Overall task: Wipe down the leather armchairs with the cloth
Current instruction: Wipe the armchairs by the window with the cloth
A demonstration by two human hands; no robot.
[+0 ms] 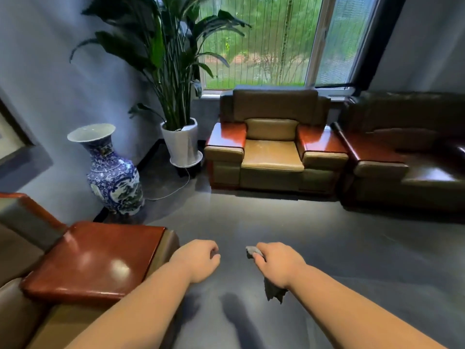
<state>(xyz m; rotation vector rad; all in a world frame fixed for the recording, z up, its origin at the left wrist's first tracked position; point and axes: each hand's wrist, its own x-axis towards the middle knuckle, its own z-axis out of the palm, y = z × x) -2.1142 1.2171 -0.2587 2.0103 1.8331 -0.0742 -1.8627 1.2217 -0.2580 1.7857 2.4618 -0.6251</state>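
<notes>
A tan leather armchair [273, 157] with glossy red-brown wooden armrest tops stands under the window across the floor. A second armchair [93, 258] of the same kind is at my near left, its wooden armrest top beside my left forearm. A darker sofa or chair [407, 167] sits at the right. My right hand [276, 265] grips a dark grey cloth [274, 292]; one end pokes out past the fingers and the rest hangs below the wrist. My left hand [198, 260] is held over the floor, fingers curled, holding nothing that I can see.
A blue-and-white porcelain vase [110, 172] stands on the floor at the left wall. A tall plant in a white pot [182, 144] is in the corner, with a thin white cable [173, 191] trailing over the floor. Grey floor [276, 222] spreads between the chairs.
</notes>
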